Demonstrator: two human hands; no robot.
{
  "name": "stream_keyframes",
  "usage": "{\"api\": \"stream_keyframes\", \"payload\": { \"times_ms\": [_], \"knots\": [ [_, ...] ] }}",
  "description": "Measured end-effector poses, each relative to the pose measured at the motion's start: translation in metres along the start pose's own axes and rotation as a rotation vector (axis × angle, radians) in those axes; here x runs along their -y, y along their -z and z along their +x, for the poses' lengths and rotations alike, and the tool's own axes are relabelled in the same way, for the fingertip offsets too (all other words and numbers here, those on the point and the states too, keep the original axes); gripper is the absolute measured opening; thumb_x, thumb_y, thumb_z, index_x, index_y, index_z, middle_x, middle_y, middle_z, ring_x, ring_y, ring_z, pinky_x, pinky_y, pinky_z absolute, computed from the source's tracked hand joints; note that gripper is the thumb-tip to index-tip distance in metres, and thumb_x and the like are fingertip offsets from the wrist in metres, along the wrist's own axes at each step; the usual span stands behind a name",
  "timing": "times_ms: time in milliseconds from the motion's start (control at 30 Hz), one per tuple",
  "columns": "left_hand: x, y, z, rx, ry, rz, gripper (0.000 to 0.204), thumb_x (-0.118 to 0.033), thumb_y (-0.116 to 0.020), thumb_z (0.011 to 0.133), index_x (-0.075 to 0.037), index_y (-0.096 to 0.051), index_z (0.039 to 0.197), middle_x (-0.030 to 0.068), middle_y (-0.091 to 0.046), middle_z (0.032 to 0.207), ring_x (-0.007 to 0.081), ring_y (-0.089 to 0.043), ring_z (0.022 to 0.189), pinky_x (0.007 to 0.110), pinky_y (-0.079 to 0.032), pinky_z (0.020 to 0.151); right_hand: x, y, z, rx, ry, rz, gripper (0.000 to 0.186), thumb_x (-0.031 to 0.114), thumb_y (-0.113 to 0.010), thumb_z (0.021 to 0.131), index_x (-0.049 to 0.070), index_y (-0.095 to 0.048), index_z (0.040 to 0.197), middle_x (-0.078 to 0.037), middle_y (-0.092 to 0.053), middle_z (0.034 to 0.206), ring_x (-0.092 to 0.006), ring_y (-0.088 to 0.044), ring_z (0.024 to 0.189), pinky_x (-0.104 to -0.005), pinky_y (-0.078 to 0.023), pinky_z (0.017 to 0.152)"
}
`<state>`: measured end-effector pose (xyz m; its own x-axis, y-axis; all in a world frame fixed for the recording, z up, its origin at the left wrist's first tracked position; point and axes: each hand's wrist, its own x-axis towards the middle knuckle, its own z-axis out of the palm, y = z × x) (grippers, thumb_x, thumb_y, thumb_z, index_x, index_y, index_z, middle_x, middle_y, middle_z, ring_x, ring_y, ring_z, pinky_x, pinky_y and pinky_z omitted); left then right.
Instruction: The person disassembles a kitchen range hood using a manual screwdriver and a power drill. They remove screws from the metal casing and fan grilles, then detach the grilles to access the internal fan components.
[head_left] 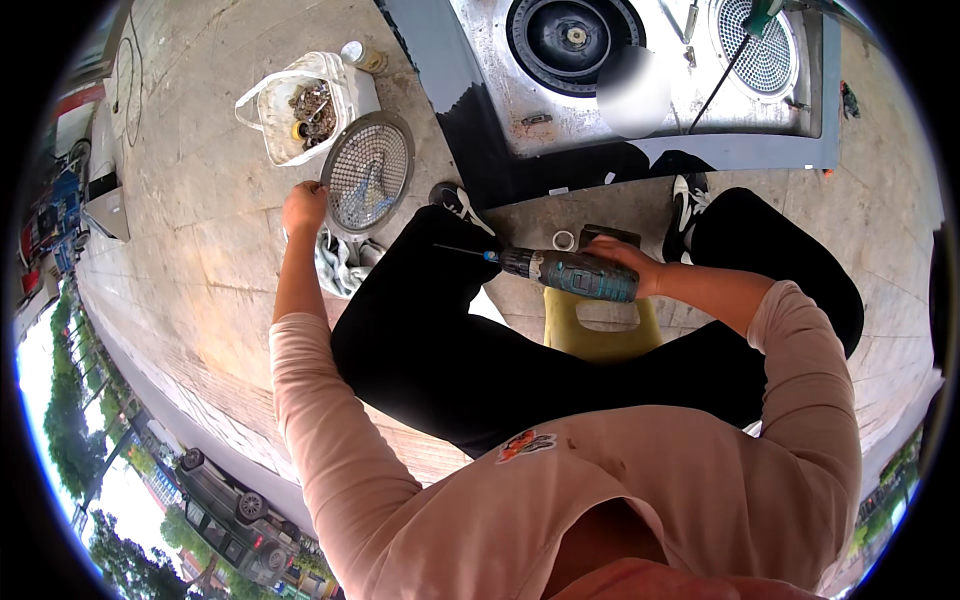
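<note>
My left hand (305, 208) is closed on the rim of a round metal mesh filter (368, 175), held tilted beside the white bucket. In my right hand (625, 262) is a teal and black cordless drill (570, 273), with a long thin bit pointing left over my knee. Ahead of me lies a range hood (490, 60) with its metal face up. Its left round opening (575, 40) shows a dark fan housing inside, while a similar mesh filter (755, 50) sits over the right one. A blurred pale round patch hides part of the metal face.
The white bucket (350, 90) contains many small metal parts. A small jar (362, 56) stands behind it, and a grey-white cloth (340, 262) lies below the filter. Between my legs are a yellow-green plastic stool (600, 345) and a roll of tape (563, 240). Parked vehicles (235, 515) appear at lower left.
</note>
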<state>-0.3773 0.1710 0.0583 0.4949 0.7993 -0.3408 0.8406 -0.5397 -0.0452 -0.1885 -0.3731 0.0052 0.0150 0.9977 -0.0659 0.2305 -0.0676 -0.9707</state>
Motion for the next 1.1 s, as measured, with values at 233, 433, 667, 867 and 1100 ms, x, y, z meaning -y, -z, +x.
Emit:
{"api": "stream_keyframes", "payload": {
  "times_ms": [233,433,667,867,1100],
  "knots": [
    [-0.036,0.047,-0.035,-0.235,-0.09,0.147,0.034,-0.031,-0.063,0.086,-0.012,-0.067,0.114,0.0144,-0.067,0.1,0.0327,-0.065,0.093,0.043,-0.051,0.08,-0.054,-0.002,0.022,-0.021,0.034,-0.022,0.067,0.02,-0.073,0.065,0.002,-0.051,0.126,-0.015,-0.057,0.109,-0.0337,-0.051,0.104,-0.0407,-0.041,0.094],
    [-0.114,0.071,-0.056,-0.212,-0.305,0.027,0.022,-0.023,-0.068,0.084,-0.013,-0.07,0.103,0.0114,-0.065,0.083,0.0305,-0.063,0.074,0.041,-0.05,0.068,-0.1,0.0,0.033,-0.049,0.038,-0.106,0.06,0.022,-0.069,0.069,0.005,-0.052,0.125,-0.014,-0.056,0.108,-0.0327,-0.051,0.104,-0.0398,-0.041,0.095],
    [-0.207,0.083,-0.065,-0.104,-0.468,-0.242,0.017,-0.016,-0.067,0.085,-0.011,-0.071,0.101,0.01,-0.063,0.079,0.0263,-0.062,0.069,0.036,-0.049,0.064,-0.133,0.003,0.015,-0.029,0.02,-0.148,0.065,0.022,-0.07,0.07,0.005,-0.048,0.129,-0.015,-0.055,0.118,-0.0329,-0.05,0.114,-0.0382,-0.041,0.1],
    [-0.279,0.073,-0.059,0.004,-0.57,-0.277,0.024,-0.019,-0.066,0.087,-0.012,-0.068,0.11,0.0111,-0.066,0.084,0.0272,-0.063,0.072,0.037,-0.05,0.067,-0.135,0.016,0.005,0.044,-0.057,-0.19,0.076,0.017,-0.07,0.071,0.004,-0.037,0.139,-0.018,-0.051,0.125,-0.0345,-0.049,0.118,-0.0386,-0.041,0.102],
    [-0.32,0.05,-0.038,-0.012,-0.66,-0.311,0.03,-0.024,-0.066,0.088,-0.014,-0.065,0.117,0.006,-0.049,0.06,0.0198,-0.049,0.055,0.033,-0.044,0.058,-0.135,0.049,-0.028,0.54,-0.505,-0.688,0.054,0.01,-0.066,0.071,0.006,-0.058,0.124,-0.018,-0.06,0.118,-0.0331,-0.06,0.107,-0.043,-0.05,0.089]
  ]
}}
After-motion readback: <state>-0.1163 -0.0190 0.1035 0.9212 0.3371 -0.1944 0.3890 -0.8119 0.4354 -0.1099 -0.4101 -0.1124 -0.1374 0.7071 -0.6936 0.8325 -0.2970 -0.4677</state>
